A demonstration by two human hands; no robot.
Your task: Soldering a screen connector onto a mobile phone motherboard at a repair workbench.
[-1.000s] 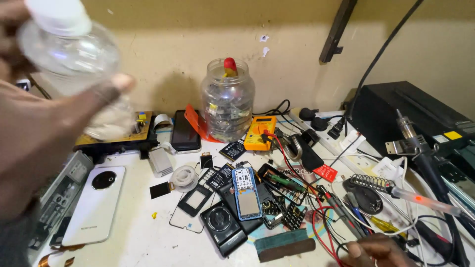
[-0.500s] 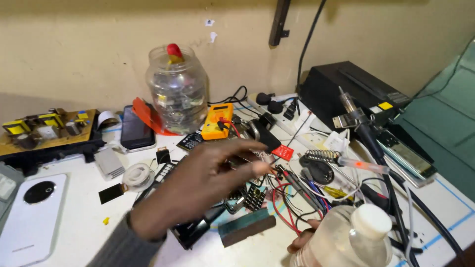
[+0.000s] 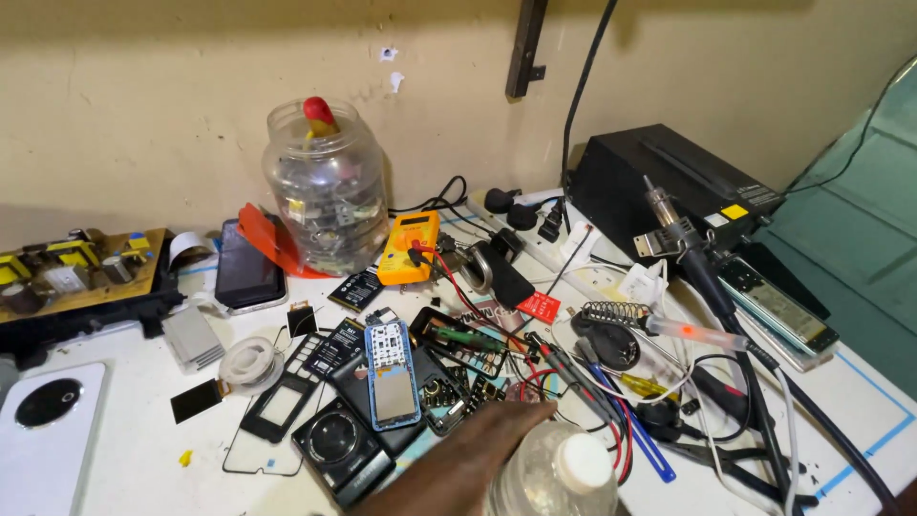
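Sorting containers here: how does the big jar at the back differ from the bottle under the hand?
The jar stands upright by the wall, wide and packed with small parts; the bottle is slimmer and looks empty. The jar is untouched; a hand rests against the white-capped bottle. Both are clear plastic.

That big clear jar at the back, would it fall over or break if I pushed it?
The clear jar looks like plastic, so it would probably not shatter. It seems packed with small parts, so likely heavy for its size and hard to slide. Its wide base on the table suggests it would scoot rather than tip, though the cables beside it might snag.
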